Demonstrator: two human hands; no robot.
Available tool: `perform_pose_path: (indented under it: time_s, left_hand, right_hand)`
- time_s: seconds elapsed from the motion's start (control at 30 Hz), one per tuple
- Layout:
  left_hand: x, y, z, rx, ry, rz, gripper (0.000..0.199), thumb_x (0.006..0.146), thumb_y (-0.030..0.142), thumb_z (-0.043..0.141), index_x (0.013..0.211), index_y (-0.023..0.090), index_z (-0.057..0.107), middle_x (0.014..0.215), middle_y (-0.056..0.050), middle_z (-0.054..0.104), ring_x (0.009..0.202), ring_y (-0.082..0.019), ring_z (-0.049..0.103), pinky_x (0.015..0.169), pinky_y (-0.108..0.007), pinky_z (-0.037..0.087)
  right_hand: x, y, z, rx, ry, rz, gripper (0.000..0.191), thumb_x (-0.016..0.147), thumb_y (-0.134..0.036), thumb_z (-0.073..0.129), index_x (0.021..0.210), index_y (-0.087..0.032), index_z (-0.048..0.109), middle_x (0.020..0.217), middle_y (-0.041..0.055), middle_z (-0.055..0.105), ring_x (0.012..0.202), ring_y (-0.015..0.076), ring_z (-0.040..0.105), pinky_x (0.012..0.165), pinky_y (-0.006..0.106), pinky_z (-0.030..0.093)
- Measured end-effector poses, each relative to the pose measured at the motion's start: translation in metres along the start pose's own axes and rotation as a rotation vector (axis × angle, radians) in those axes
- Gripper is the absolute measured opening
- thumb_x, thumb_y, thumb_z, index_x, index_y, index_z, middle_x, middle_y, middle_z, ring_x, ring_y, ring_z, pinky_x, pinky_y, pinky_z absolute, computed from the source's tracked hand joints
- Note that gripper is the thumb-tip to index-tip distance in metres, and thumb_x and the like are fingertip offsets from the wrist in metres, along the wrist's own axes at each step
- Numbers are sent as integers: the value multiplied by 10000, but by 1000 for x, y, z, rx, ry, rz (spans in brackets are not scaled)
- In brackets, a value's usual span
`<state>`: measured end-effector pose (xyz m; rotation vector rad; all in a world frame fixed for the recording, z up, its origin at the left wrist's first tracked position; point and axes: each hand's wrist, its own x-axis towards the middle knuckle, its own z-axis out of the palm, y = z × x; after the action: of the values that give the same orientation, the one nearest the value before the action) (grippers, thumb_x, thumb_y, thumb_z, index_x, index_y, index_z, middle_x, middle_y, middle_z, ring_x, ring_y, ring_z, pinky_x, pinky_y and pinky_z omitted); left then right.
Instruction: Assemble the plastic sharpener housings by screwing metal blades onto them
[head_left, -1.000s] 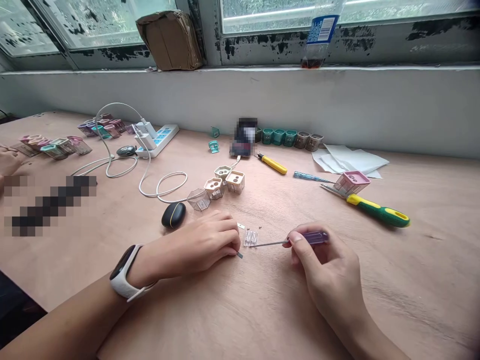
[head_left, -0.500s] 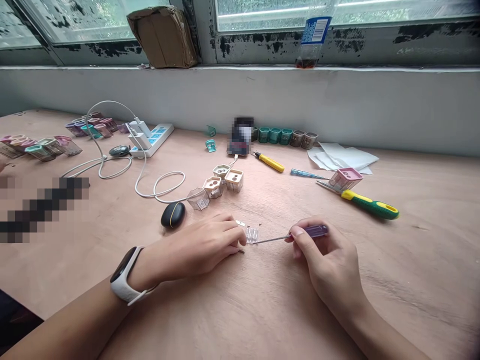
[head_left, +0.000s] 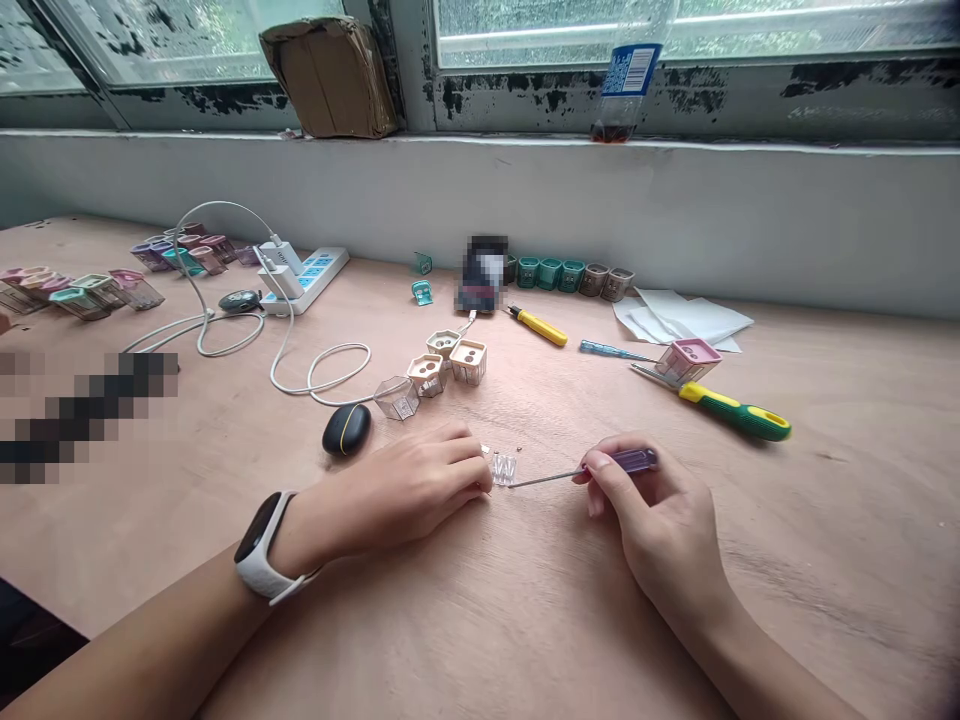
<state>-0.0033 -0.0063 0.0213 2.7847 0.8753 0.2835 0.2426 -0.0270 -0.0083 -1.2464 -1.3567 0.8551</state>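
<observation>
The left hand [head_left: 431, 480] rests palm down near the middle of the frame, its fingers bent; I can't tell from here whether anything is pinched under them. The right hand [head_left: 664, 510], right of centre, grips a purple-handled screwdriver [head_left: 636, 460], thumb over the handle, the thin shaft pointing left. Between the two, just at the left fingertips, a small clear plastic piece [head_left: 505, 469] lies on the wooden table [head_left: 525, 620]. The screwdriver's tip comes right up to its lower edge, though whether they touch I can't make out.

Left of centre, beyond that hand, sits a rounded black case [head_left: 346, 430] with a yellow line. Next to it a clear hexagonal cup [head_left: 397, 398] lies tipped by three cream-topped containers [head_left: 469, 362], the tops holed. Right of centre, a pink-topped container [head_left: 688, 360] stands against a green-and-yellow-handled tool [head_left: 739, 415], with a blue screwdriver [head_left: 613, 349] and white papers [head_left: 701, 315] near it.

Further back, a yellow-handled cutter [head_left: 541, 326] lies before a row of teal and brown cups [head_left: 550, 273]. Upper left there's a power strip [head_left: 322, 275] with chargers plugged in, and more coloured containers [head_left: 135, 290] toward the edge. On the windowsill along the top stand a cardboard box [head_left: 330, 80] and a bottle [head_left: 630, 72].
</observation>
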Motion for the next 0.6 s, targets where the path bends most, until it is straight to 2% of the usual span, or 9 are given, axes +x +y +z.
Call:
perform_pose_path:
  time_s: [0.13,0.37,0.6]
  left_hand:
    - [1,2,-1,-5,-13,41,253,1054,136,416,974,150,657,951,-71,670,915,-201,562,785,-318,446]
    - [-1,4,-2,-60,-43,66,268,1027,70,411,1009,137,670,1002,-79,639,845,-163,574,713,-276,455]
    - [-1,7,-3,-1,-35,106,334,1034,52,358,985,135,678,967,-87,641,852,-182,561,716,-296,464]
  right_hand:
    - [-1,0,-1,-5,-1,1,259,900,-397,677,782,-168,646,656,26,639,596,123,602,513,206,495]
    - [-1,0,-2,-13,-9,-1,254,906,-387,670,780,-168,645,652,21,635,581,113,588,511,199,497]
    - [-2,0,-2,-4,-16,-13,241,912,-372,666,791,-164,649,658,19,637,555,103,569,505,200,498]
